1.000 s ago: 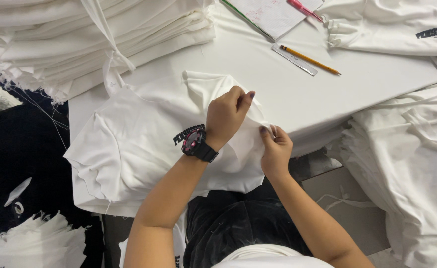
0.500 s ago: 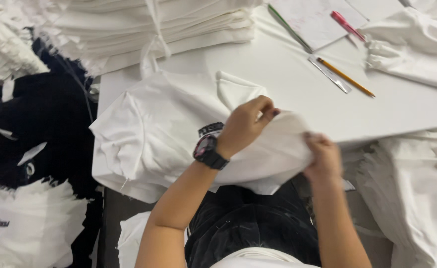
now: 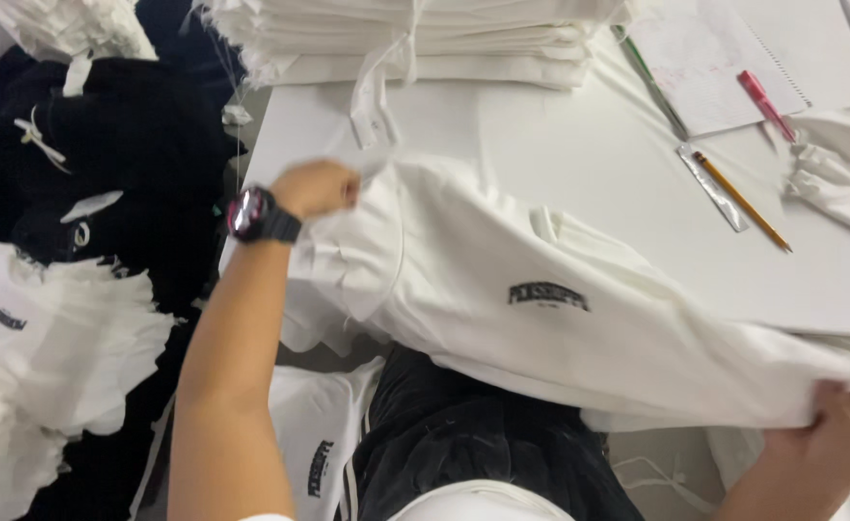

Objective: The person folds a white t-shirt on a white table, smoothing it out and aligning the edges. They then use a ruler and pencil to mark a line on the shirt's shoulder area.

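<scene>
A white garment (image 3: 540,299) with a small dark printed mark on its front is stretched wide across the near edge of the white table (image 3: 579,164). My left hand (image 3: 317,186), with a dark wristwatch (image 3: 256,215) on the wrist, grips the garment's left end. My right hand (image 3: 835,434) grips its right end low at the right, off the table's edge. The cloth hangs taut between both hands, above my lap.
A tall tied stack of folded white garments (image 3: 415,39) lies at the table's back. A notebook (image 3: 714,58), a pink pen (image 3: 767,104), a pencil (image 3: 743,201) and a ruler (image 3: 712,188) lie at the right. Heaps of black and white clothes (image 3: 68,241) fill the left side.
Both hands were close together on the bunched garment. They have moved far apart, left hand to the left, right hand down to the right, spreading the garment out flat.
</scene>
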